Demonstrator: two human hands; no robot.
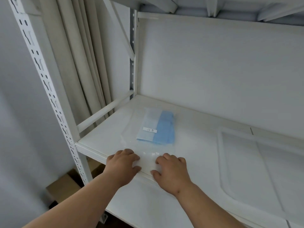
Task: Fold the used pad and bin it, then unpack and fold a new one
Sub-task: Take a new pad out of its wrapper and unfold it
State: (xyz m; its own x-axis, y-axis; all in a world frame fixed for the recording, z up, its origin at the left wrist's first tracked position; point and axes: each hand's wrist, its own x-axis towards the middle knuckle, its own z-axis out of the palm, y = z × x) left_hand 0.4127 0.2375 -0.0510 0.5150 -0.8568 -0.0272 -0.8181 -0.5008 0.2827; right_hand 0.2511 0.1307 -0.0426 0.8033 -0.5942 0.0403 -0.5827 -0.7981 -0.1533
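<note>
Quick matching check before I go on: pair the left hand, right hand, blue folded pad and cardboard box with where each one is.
Things:
1. left hand
2. right hand
3. blue folded pad
4. cardboard box

Places:
A. below the shelf, at left
B. inside the clear bag, further back on the shelf
C. on the bag's near edge, left side
D. on the bag's near edge, right side

Pairs: 1-C, 2-D, 3-B, 4-A

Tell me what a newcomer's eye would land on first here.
First the folded blue pad in its clear plastic bag, lying mid-shelf as the only colour on the white shelf. Next the two hands at the front edge, left hand and right hand, gripping the bag's near end. A white sheet lies flat to the right.
</note>
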